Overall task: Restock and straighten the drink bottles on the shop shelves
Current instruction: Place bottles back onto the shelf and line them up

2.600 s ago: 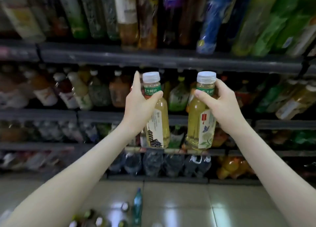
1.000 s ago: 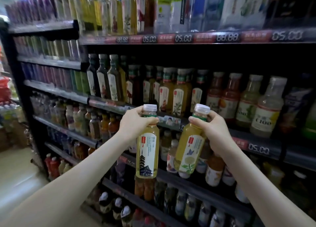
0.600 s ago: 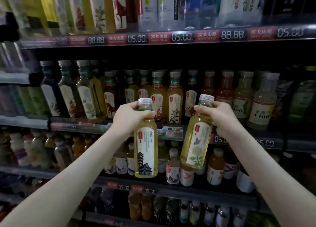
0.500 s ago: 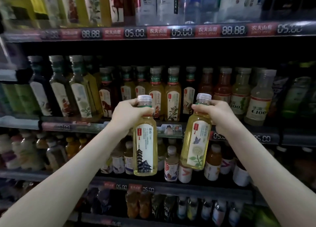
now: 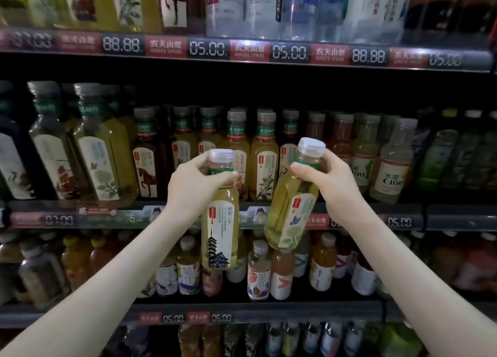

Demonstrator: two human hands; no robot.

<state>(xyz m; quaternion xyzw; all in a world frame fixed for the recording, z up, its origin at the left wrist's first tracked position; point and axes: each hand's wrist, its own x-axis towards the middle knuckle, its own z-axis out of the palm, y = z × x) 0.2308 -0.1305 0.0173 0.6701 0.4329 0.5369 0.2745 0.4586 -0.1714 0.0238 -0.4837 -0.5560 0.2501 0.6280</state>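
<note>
My left hand (image 5: 195,185) grips the neck of a yellow-green tea bottle with a pagoda label (image 5: 220,235), hanging upright in front of the shelf edge. My right hand (image 5: 329,180) holds a second tea bottle with a butterfly and flower label (image 5: 293,214) by the neck, its bottom tilted to the left. Both have white caps. Just behind them, on the middle shelf (image 5: 403,220), stands a row of matching tea bottles (image 5: 265,157).
Larger tea bottles (image 5: 99,154) stand at the left of the middle shelf, pale C100 bottles (image 5: 390,165) at the right. Above is a shelf rail with price tags (image 5: 207,48). Smaller bottles (image 5: 259,270) fill the shelf below.
The view has risen from the floor and lower shelves to the middle shelf. Both hands have carried their bottles up and closer to the row of matching teas.
</note>
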